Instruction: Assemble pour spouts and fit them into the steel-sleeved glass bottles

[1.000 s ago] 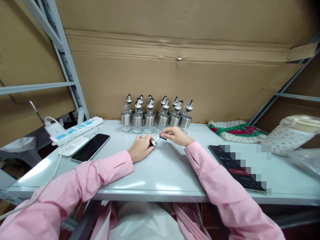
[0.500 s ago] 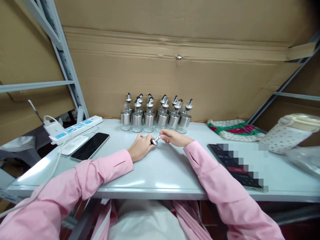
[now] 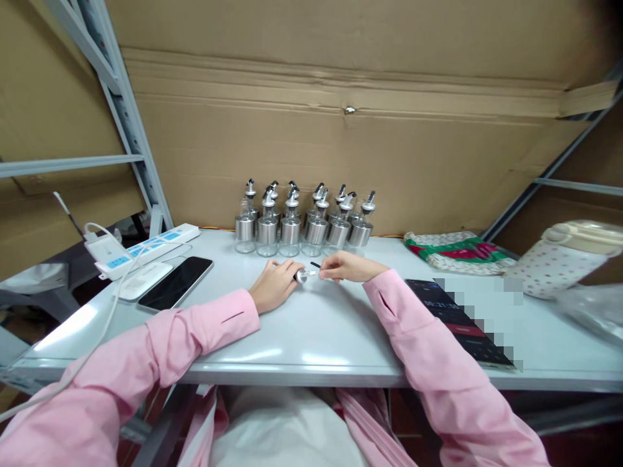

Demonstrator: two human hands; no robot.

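In the middle of the table, my left hand (image 3: 276,285) is closed around the black base of a silver bottle pourer (image 3: 302,275), which lies on its side with its spout pointing right. Just right of the spout, my right hand (image 3: 343,267) pinches a small black strip (image 3: 315,264), apart from the pourer; it looks like a pourer flap. Beyond both hands stand several glass oil bottles (image 3: 291,230) with steel sleeves, in two rows. Most carry silver pourers with black flaps; the front left bottle (image 3: 244,230) has a bare neck.
At left lie a black phone (image 3: 178,283), a white power bank (image 3: 145,281) and a power strip (image 3: 150,250) with a cable. To the right are a partly pixelated phone (image 3: 452,318), a patterned cloth (image 3: 457,253) and a dotted bottle (image 3: 555,259). A cardboard wall (image 3: 341,155) rises behind.
My right hand has drawn back slightly to the right from the pourer's spout, and the black strip now shows in its fingers. My left hand has stayed in place with the pourer.
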